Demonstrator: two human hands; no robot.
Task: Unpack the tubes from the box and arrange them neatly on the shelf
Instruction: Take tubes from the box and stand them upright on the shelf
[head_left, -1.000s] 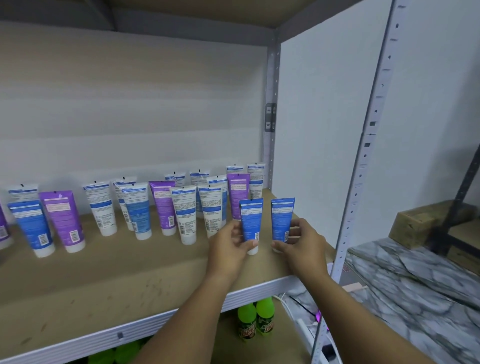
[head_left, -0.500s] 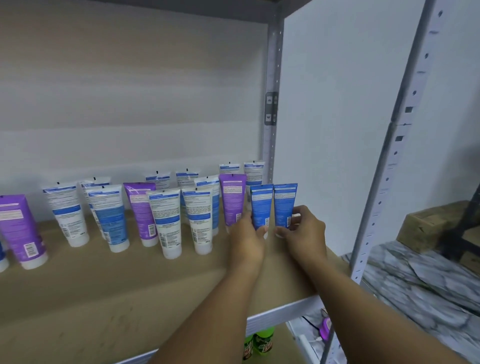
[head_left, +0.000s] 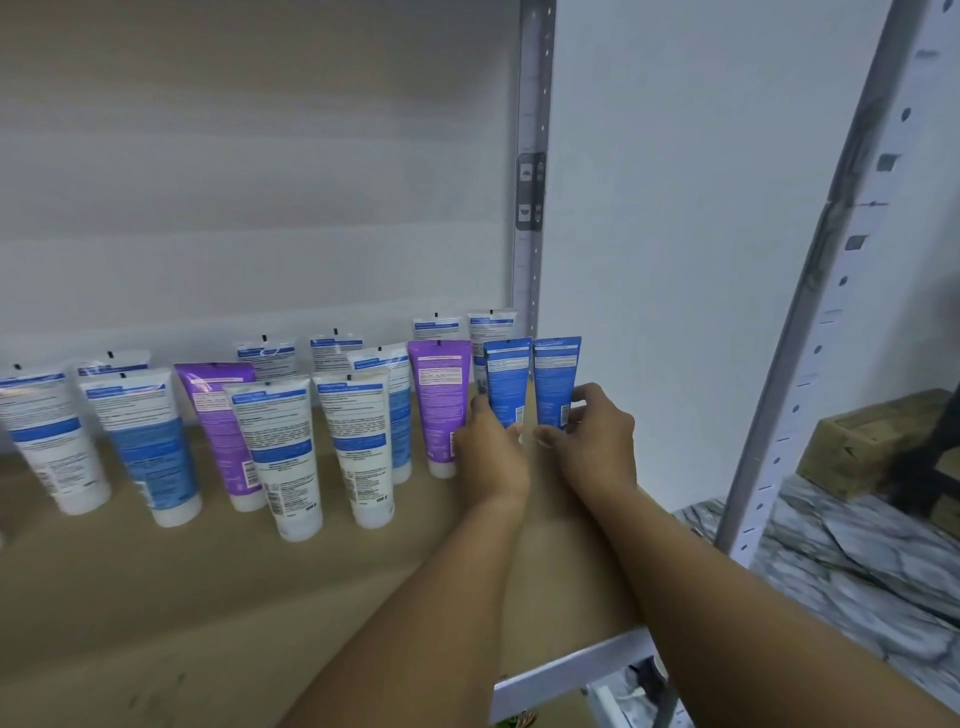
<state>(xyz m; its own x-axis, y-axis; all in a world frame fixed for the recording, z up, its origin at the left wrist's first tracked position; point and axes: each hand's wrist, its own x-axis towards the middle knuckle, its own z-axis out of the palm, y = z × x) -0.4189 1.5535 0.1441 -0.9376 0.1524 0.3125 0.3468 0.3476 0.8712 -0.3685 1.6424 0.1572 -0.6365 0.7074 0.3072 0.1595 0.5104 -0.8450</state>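
Blue tubes, purple tube, tan shelf

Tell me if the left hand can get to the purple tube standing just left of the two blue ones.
Probably yes. The left hand is on the nearer blue tube, and the purple tube stands right beside it, its near side open over bare shelf. The hand would have to let go of the blue tube first.

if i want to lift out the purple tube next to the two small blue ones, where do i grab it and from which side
Pinch the purple tube at its wide flat upper half, from the front and above. It stands upright on its white cap, narrowing downward, so the top gives the broadest faces. Its right side is crowded by the left hand and the blue tube; white tubes sit close on its left.
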